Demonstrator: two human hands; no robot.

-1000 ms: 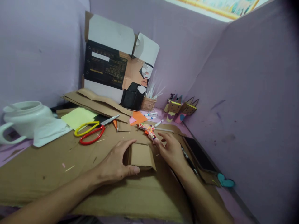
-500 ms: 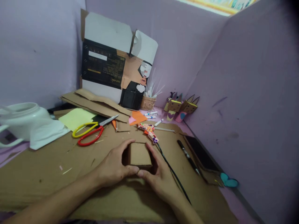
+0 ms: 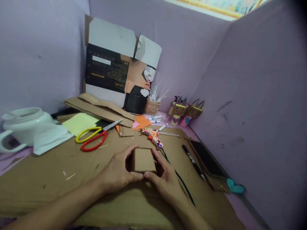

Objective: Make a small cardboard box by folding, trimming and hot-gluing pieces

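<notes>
A small cardboard box (image 3: 144, 159) sits between my two hands above the brown cardboard sheet (image 3: 115, 204). My left hand (image 3: 120, 169) wraps round its left side, thumb along the near edge. Round the right side curls my right hand (image 3: 164, 175), its thumb close to the left one at the front. The glue gun (image 3: 153, 136), patterned with flowers, lies just beyond the box, and its black cable runs down past my right hand. Scissors (image 3: 97, 137) with yellow and red handles rest open to the left.
A white teapot (image 3: 28, 124) stands at the left beside yellow paper (image 3: 80, 123). An unfolded box (image 3: 107, 67) leans on the wall. Behind are a basket (image 3: 152, 106) and cardboard figures (image 3: 178, 110). A black marker (image 3: 193, 162) and dark tablet (image 3: 207, 158) lie right.
The view has shifted slightly, so the surroundings appear a little lower. My thumbs are slightly farther apart at the box's near edge; both hands still hold it.
</notes>
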